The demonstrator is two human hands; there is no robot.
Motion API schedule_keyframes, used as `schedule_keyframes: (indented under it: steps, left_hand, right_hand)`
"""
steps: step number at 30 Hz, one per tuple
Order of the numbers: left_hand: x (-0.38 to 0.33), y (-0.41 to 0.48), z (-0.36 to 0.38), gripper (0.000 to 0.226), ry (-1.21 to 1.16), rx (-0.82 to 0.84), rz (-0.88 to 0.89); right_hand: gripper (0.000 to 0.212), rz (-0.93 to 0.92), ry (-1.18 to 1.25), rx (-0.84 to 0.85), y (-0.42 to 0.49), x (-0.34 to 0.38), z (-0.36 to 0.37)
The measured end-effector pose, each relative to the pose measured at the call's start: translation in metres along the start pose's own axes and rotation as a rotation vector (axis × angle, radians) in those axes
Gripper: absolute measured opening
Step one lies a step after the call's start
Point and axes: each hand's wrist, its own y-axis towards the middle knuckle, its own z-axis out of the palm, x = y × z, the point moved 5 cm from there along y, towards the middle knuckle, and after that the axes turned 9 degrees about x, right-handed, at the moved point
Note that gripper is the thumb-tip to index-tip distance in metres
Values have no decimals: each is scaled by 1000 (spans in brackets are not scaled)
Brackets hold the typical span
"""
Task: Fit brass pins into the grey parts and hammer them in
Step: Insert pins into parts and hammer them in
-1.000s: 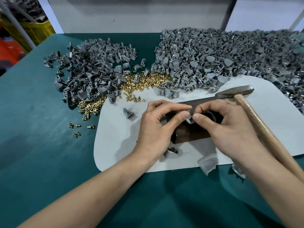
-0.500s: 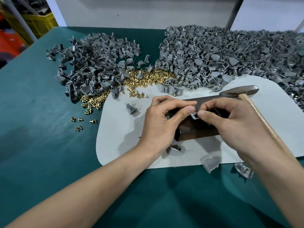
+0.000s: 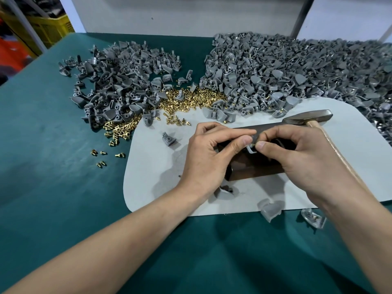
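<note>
Over a dark metal block (image 3: 252, 166) on the pale mat (image 3: 152, 172), my left hand (image 3: 210, 153) pinches a small grey part (image 3: 250, 150) between thumb and forefinger. My right hand (image 3: 297, 158) meets it from the right, thumb and forefinger pinching a tiny brass pin (image 3: 254, 143) at the part. The hammer (image 3: 309, 117) lies behind my right hand, its wooden handle running under my right wrist. Loose brass pins (image 3: 186, 100) are heaped between two piles of grey parts, a smaller pile at the left (image 3: 118, 81) and a larger pile at the right (image 3: 286, 73).
A single grey part (image 3: 168, 139) lies on the mat left of my hands. Three more grey parts (image 3: 270, 210) sit near the mat's front edge, one under my left wrist. A few stray pins (image 3: 101, 158) lie on the green table (image 3: 53, 187). Yellow crates (image 3: 42, 24) stand far left.
Both hands stay pinched together over the block, with only small finger adjustments at the part. The view has shifted slightly.
</note>
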Motion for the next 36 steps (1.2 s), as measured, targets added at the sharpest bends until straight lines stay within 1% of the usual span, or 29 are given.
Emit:
schedule_keyframes:
  steps: [10, 28, 36]
  left_hand:
    - [-1, -1, 0, 22, 5, -4, 20]
    - [-1, 0, 0, 19, 11, -5, 23]
    - [0, -1, 1, 18, 3, -5, 14]
  right_hand:
    - [16, 5, -4, -42, 0, -3, -1]
    - [13, 10, -15, -51, -1, -4, -1]
    - [15, 3, -33, -51, 0, -4, -1]
